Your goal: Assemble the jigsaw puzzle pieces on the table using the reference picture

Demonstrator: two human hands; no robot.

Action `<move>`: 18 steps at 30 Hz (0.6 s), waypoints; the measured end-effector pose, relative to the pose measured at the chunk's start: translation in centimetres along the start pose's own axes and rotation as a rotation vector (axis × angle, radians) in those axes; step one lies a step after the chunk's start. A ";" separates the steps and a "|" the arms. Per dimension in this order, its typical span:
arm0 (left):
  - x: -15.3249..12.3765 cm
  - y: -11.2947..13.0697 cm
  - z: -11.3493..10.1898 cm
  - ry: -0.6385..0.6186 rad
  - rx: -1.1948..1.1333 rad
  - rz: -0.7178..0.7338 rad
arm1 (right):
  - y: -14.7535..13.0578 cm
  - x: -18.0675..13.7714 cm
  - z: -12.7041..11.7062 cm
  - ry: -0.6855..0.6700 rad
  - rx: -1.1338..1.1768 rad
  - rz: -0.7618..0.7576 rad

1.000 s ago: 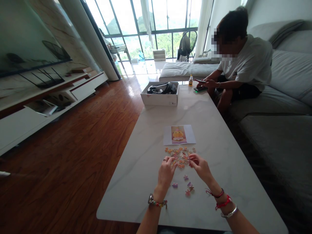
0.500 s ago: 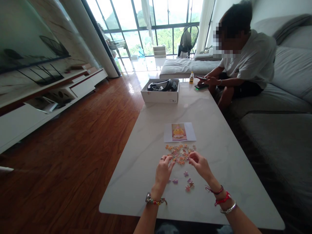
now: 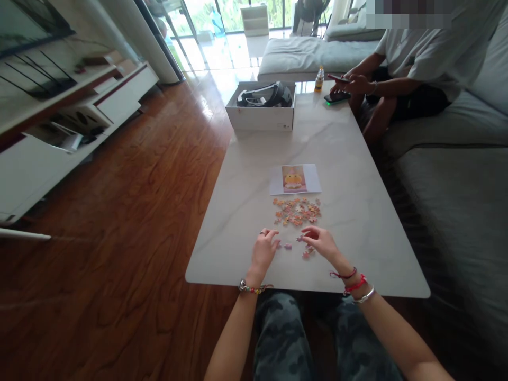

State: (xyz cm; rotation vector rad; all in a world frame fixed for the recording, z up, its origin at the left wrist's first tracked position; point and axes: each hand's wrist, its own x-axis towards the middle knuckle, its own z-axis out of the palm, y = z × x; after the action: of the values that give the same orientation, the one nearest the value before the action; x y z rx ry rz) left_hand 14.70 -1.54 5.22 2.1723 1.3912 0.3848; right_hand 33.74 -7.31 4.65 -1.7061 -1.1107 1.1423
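My left hand (image 3: 265,251) hovers low over the white marble table, thumb and fingers apart, beside two small purple puzzle pieces (image 3: 288,246). My right hand (image 3: 321,243) has its fingertips closed at the edge of another purple puzzle piece (image 3: 299,239). Just under that hand lie a few more pieces, one of them a pinkish puzzle piece (image 3: 306,255). Beyond both hands spreads a loose pile of orange and pink puzzle pieces (image 3: 296,212). Behind the pile, a paper sheet (image 3: 313,179) bears a printed picture of a yellow cartoon figure.
An open white box (image 3: 260,119) holding a black device (image 3: 273,95) stands at the table's far end. A small bottle (image 3: 319,79) and a phone (image 3: 336,98) are to its right. On the grey sofa (image 3: 456,174), a person holds another phone (image 3: 339,78).
Both hands have drawn back from the pile toward the few separate purple pieces. The right hand now touches one of them. My view has tipped downward, showing my legs.
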 end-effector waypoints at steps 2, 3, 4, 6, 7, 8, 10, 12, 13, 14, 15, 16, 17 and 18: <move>-0.7 -0.3 0.3 -0.020 0.019 -0.011 | 0.5 -0.6 0.6 -0.022 0.011 0.035; -0.9 -0.5 0.4 -0.028 0.026 -0.013 | 0.6 -0.8 0.8 -0.027 0.005 0.050; -1.1 -0.6 0.6 -0.035 0.031 -0.014 | 0.7 -1.0 1.0 -0.031 -0.005 0.064; -1.3 -0.8 0.9 -0.052 0.039 -0.017 | 0.7 -1.2 1.2 -0.043 -0.035 0.084; -1.4 -0.9 1.0 -0.061 0.042 -0.021 | 0.7 -1.2 1.3 -0.046 -0.054 0.087; -1.3 -0.9 1.1 -0.070 0.043 -0.024 | 0.6 -1.1 1.3 -0.050 -0.073 0.087; -1.2 -1.0 1.1 -0.083 0.043 -0.030 | 0.5 -0.9 1.2 -0.071 -0.108 0.081; -1.1 -0.9 1.2 -0.091 0.040 -0.030 | 0.6 -0.6 1.0 -0.110 -0.164 0.071; -1.0 -0.9 1.1 -0.096 0.039 -0.031 | 0.6 -0.4 0.9 -0.132 -0.211 0.055; -1.0 -0.8 1.1 -0.100 0.039 -0.033 | 0.7 -0.2 0.7 -0.150 -0.270 0.028; -0.9 -0.8 1.2 -0.103 0.039 -0.033 | 0.8 0.0 0.6 -0.162 -0.336 -0.010; -0.9 -0.8 1.2 -0.106 0.038 -0.032 | 0.9 0.2 0.5 -0.165 -0.401 -0.051; -0.9 -0.8 1.2 -0.106 0.036 -0.030 | 1.1 0.3 0.4 -0.157 -0.458 -0.087; -0.9 -0.8 1.2 -0.106 0.036 -0.029 | 1.2 0.4 0.4 -0.141 -0.501 -0.114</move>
State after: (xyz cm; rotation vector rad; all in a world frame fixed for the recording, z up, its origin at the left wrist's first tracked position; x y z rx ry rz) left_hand 14.30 -2.43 3.80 2.1654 1.3794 0.2328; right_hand 33.68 -7.22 3.33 -1.9200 -1.6680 0.9756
